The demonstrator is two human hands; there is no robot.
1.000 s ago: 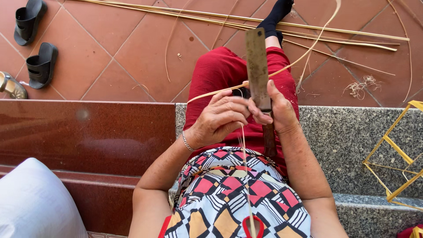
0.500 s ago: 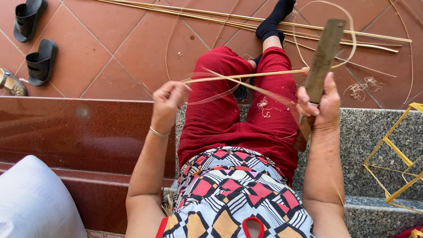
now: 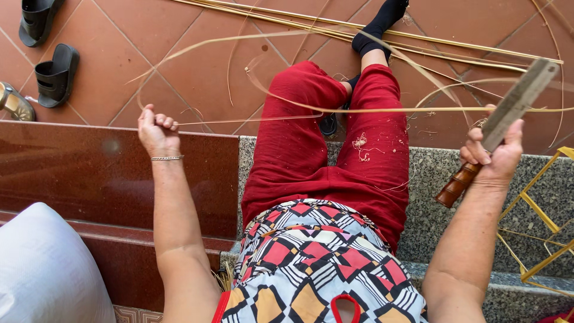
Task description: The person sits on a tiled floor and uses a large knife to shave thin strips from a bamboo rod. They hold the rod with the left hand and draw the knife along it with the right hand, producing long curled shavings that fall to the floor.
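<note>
My left hand is out to the left, fisted around the end of a thin pale bamboo strip. The strip runs across my red trousers toward my right hand. That hand grips the brown wooden handle of a broad flat knife, whose blade points up and to the right. The strip meets the blade near my right fingers. Thin peeled slivers curl loosely above my knees. Pale shavings lie on my right thigh.
I sit on a grey granite step beside a dark red polished ledge. Long bamboo strips lie on the red tiled floor. Black sandals sit top left. A yellow strip frame stands at right, a white sack bottom left.
My hands were together over my lap and have spread wide apart. The left hand pulled the strip left; the right hand carried the knife out to the right, tilting the blade.
</note>
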